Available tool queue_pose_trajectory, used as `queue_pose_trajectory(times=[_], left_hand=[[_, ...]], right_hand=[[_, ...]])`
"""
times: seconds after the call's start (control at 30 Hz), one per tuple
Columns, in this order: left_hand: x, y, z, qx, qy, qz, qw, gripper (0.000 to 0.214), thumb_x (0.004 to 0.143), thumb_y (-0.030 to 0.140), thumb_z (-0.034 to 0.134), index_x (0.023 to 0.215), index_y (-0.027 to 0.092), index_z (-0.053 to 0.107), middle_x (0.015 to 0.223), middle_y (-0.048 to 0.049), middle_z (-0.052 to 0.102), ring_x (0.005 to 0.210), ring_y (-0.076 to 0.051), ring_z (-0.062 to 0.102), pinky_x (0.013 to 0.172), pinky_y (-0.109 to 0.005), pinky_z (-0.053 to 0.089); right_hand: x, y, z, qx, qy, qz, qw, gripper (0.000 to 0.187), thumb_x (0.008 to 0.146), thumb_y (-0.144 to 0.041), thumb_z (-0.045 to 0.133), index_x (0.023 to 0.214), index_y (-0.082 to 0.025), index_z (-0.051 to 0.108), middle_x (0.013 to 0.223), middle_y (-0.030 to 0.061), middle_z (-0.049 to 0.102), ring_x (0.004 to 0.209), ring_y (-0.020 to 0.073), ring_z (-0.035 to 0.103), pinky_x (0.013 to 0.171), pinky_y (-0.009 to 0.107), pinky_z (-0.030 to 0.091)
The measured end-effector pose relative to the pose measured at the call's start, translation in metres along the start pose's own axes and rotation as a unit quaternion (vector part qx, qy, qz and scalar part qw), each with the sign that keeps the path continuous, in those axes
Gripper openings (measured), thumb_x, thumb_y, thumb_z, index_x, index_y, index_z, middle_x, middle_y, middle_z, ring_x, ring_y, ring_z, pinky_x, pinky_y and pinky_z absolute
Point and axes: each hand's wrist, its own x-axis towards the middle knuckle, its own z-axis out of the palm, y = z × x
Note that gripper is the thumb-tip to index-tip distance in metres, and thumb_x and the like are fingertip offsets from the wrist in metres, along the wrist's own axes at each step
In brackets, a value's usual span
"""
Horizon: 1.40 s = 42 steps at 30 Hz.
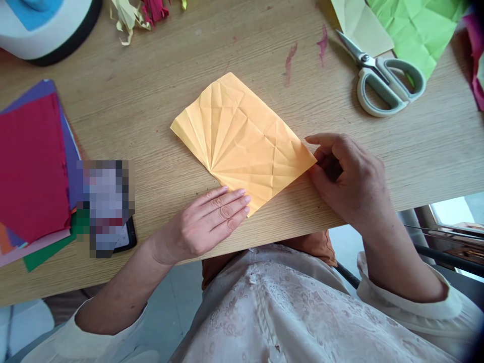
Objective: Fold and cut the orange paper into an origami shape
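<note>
A sheet of light orange origami paper [245, 131] lies on the table in front of me. Creases fan out from a point on its lower left edge, and more fold lines cross its right half. My left hand [212, 219] rests flat on the near corner, its fingers stretched out side by side. At the right corner of the paper is my right hand [348, 176], with its fingers curled and the paper's tip between thumb and fingers. Its index finger is raised apart from the thumb.
Scissors [385, 83] lie at the upper right beside crumpled green paper [423, 30] and pale yellow paper [363, 25]. On the left is a stack of coloured paper [34, 166] and a partly blurred phone [130, 234]. Paper scraps [130, 17] and a white-and-black object [56, 30] stand farther back.
</note>
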Motion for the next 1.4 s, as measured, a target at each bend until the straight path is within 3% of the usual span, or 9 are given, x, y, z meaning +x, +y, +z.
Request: queue_pose_trajectory(times=[0.53,0.73,1.0,1.4], left_hand=[[0.0022,-0.001,-0.0004,0.011,-0.004,0.003,1.0,0.036,0.094,0.008,0.063,0.129,0.013,0.064,0.137,-0.013,0.067,0.136,-0.025,0.058,0.115,-0.044,0.051],[0.0018,-0.001,0.0004,-0.003,0.0,-0.003,1.0,0.039,0.092,0.007,0.066,0.131,0.011,0.064,0.137,-0.0142,0.068,0.135,-0.025,0.059,0.117,-0.043,0.049],[0.0024,-0.0013,-0.0013,-0.027,0.004,-0.015,1.0,0.043,0.092,0.007,0.065,0.135,0.012,0.061,0.135,-0.0146,0.068,0.135,-0.025,0.059,0.118,-0.046,0.047],[0.0017,-0.0006,0.0,-0.04,0.0,-0.035,0.999,0.042,0.092,0.008,0.065,0.133,0.013,0.062,0.134,-0.0141,0.07,0.135,-0.026,0.059,0.121,-0.05,0.041]], right_hand=[[-0.0012,0.0014,0.0004,0.002,-0.009,0.004,1.0,0.044,0.086,-0.01,0.054,0.122,-0.034,0.062,0.092,0.0027,0.066,0.081,0.0231,0.066,0.075,0.039,0.054],[-0.0008,0.0006,0.0017,-0.038,-0.007,-0.019,0.999,0.041,0.088,-0.014,0.055,0.125,-0.027,0.065,0.092,0.0046,0.065,0.079,0.0221,0.064,0.07,0.037,0.052],[-0.0053,0.0036,0.0054,-0.062,0.033,-0.035,0.997,0.039,0.096,-0.019,0.051,0.126,-0.033,0.071,0.093,0.0067,0.068,0.081,0.0232,0.066,0.068,0.036,0.051],[-0.0056,0.0036,0.0064,-0.065,0.041,-0.029,0.997,0.039,0.095,-0.018,0.049,0.123,-0.031,0.073,0.092,0.0059,0.067,0.08,0.0221,0.065,0.067,0.035,0.05]])
